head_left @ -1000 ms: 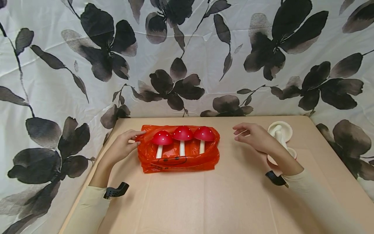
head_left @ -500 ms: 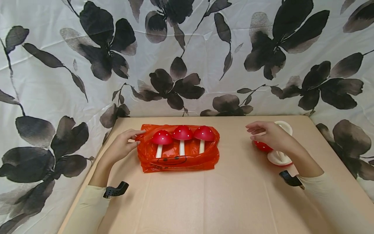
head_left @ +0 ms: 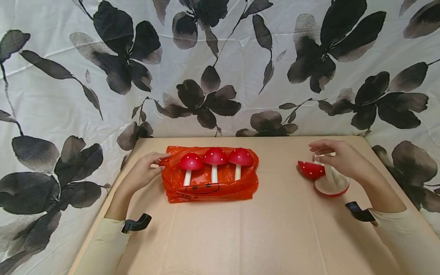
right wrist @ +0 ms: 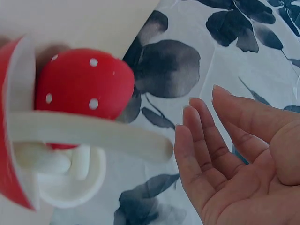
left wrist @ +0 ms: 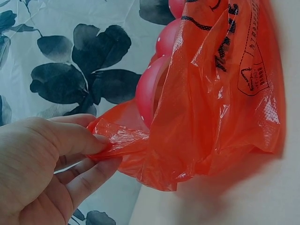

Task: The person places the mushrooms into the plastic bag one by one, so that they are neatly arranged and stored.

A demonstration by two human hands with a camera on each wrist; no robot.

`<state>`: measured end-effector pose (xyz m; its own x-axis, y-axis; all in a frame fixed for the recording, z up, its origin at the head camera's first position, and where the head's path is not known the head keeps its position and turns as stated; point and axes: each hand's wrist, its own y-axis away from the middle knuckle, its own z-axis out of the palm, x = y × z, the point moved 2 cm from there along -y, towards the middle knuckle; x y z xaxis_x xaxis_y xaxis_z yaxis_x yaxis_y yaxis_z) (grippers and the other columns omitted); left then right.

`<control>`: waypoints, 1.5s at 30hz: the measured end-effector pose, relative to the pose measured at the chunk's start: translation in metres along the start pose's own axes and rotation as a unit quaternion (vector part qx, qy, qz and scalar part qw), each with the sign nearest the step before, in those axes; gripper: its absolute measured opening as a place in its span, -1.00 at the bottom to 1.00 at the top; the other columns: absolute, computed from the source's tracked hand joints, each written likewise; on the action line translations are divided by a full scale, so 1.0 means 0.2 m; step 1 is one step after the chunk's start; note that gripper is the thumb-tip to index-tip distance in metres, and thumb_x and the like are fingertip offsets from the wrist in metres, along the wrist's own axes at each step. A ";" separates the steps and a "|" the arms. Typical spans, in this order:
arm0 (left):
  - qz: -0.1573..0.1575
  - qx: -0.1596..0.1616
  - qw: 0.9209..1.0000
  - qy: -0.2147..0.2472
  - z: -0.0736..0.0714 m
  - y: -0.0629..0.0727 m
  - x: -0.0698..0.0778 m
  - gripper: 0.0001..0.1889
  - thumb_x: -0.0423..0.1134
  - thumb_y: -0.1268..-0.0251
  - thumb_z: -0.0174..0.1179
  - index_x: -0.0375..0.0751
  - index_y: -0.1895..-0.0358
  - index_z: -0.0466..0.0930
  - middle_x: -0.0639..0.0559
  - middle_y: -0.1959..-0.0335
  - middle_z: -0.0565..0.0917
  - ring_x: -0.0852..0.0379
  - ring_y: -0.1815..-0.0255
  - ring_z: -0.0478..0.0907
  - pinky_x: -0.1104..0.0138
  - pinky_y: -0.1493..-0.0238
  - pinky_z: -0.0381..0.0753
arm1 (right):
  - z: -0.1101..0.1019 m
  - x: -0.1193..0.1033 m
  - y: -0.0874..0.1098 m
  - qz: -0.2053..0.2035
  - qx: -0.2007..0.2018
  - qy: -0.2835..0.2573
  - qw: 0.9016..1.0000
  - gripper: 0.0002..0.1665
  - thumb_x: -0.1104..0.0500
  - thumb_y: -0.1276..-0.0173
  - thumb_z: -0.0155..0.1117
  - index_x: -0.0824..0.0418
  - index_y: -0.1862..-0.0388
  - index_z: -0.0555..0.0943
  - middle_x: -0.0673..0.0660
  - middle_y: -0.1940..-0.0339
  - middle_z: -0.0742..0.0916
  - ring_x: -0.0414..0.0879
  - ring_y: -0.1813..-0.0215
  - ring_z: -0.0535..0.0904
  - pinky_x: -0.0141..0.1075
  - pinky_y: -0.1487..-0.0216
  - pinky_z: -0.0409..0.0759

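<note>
My left hand pinches the left edge of a red plastic bag, its thumb and fingers on the crumpled film in the left wrist view. Three toy mushrooms with white-dotted red caps, the left mushroom, middle mushroom and right mushroom, lie in the bag's opening. At the right, my right hand hovers over a group of larger mushrooms, fingers relaxed and holding nothing. One mushroom's pale stem points toward its fingertips. A dotted red cap lies beside an upturned mushroom; another pale underside is partly hidden.
The light wooden-toned table reaches back to a white cloth printed with dark flowers. Dark wrist straps, a left strap and a right strap, sit over the sleeves.
My right hand has moved rightward from the middle of the table to over the larger mushrooms, uncovering the dotted red cap. My left hand and the bag have stayed in place.
</note>
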<state>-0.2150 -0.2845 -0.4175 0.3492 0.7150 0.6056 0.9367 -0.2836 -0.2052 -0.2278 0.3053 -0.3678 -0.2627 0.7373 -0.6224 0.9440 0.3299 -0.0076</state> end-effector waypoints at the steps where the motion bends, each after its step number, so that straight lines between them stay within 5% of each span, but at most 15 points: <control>1: 0.001 0.000 1.000 0.001 0.00 0.00 0.00 -0.55 -0.55 -0.31 0.19 -0.28 -0.27 0.61 -0.17 0.00 0.68 -0.16 -0.05 0.62 -0.18 -0.09 0.64 | -0.01 0.01 0.01 0.000 0.004 0.003 1.000 -0.49 0.35 -0.41 0.27 0.30 -0.34 0.52 0.39 -0.19 0.67 0.32 -0.18 0.60 -0.60 0.13 0.56; 7: 0.002 -0.002 1.000 0.002 0.00 0.01 0.00 -0.55 -0.55 -0.31 0.19 -0.29 -0.27 0.60 -0.17 0.00 0.68 -0.16 -0.01 0.65 -0.18 -0.09 0.65 | -0.04 0.04 0.04 0.001 0.032 0.039 0.999 -0.46 0.32 -0.35 0.37 0.29 -0.31 0.55 0.40 -0.17 0.68 0.36 -0.18 0.58 -0.53 0.16 0.63; 14: 0.005 -0.004 1.000 0.002 -0.01 0.01 0.00 -0.54 -0.55 -0.32 0.19 -0.28 -0.28 0.60 -0.17 0.00 0.67 -0.16 0.01 0.65 -0.16 -0.07 0.67 | -0.06 0.06 0.07 0.002 0.076 0.068 0.995 -0.47 0.31 -0.27 0.46 0.26 -0.24 0.62 0.41 -0.12 0.70 0.40 -0.13 0.59 0.13 0.11 0.74; 20: 0.002 -0.006 1.000 -0.002 -0.01 0.02 -0.01 -0.55 -0.54 -0.32 0.21 -0.27 -0.28 0.60 -0.16 0.01 0.68 -0.16 -0.05 0.62 -0.18 -0.09 0.65 | -0.06 0.08 0.06 0.002 0.075 0.080 0.994 -0.47 0.34 -0.23 0.49 0.30 -0.21 0.63 0.43 -0.11 0.71 0.40 -0.10 0.61 0.04 0.16 0.77; 25: 0.000 -0.006 1.000 -0.007 -0.01 0.02 -0.01 -0.53 -0.54 -0.31 0.22 -0.26 -0.28 0.60 -0.16 0.01 0.68 -0.16 -0.06 0.61 -0.18 -0.09 0.65 | -0.05 0.11 0.06 0.012 0.036 0.097 0.995 -0.47 0.33 -0.23 0.48 0.35 -0.20 0.63 0.43 -0.06 0.72 0.39 -0.10 0.62 0.06 0.06 0.74; 31: 0.004 -0.004 1.000 -0.011 -0.01 0.02 -0.01 -0.53 -0.54 -0.30 0.23 -0.25 -0.28 0.61 -0.16 -0.01 0.68 -0.15 -0.07 0.61 -0.17 -0.10 0.65 | -0.05 0.14 0.07 0.028 -0.021 0.073 0.997 -0.59 0.30 -0.31 0.41 0.34 -0.14 0.65 0.33 0.01 0.73 0.23 0.05 0.67 -0.35 0.22 0.71; 39: 0.000 -0.003 1.000 -0.002 -0.01 0.02 -0.01 -0.55 -0.52 -0.33 0.22 -0.25 -0.28 0.60 -0.19 -0.09 0.67 -0.19 -0.14 0.59 -0.18 -0.13 0.63 | -0.05 0.16 0.06 0.051 -0.086 0.071 0.992 -0.56 0.22 -0.26 0.48 0.40 -0.05 0.60 0.25 0.11 0.69 0.19 0.05 0.61 0.00 0.17 0.77; 45: 0.001 -0.004 1.000 -0.003 -0.02 0.03 -0.01 -0.55 -0.52 -0.33 0.23 -0.26 -0.28 0.60 -0.20 -0.09 0.67 -0.19 -0.15 0.58 -0.18 -0.13 0.63 | -0.05 0.15 0.07 0.037 -0.090 0.071 0.993 -0.62 0.18 -0.27 0.49 0.32 -0.01 0.66 0.15 0.15 0.70 0.08 0.07 0.57 -0.25 0.20 0.72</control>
<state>-0.2103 -0.2890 -0.4171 0.3512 0.7187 0.6002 0.9358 -0.2898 -0.2006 -0.2243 0.3374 -0.3785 -0.2311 0.8349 -0.4996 0.9143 0.3619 0.1818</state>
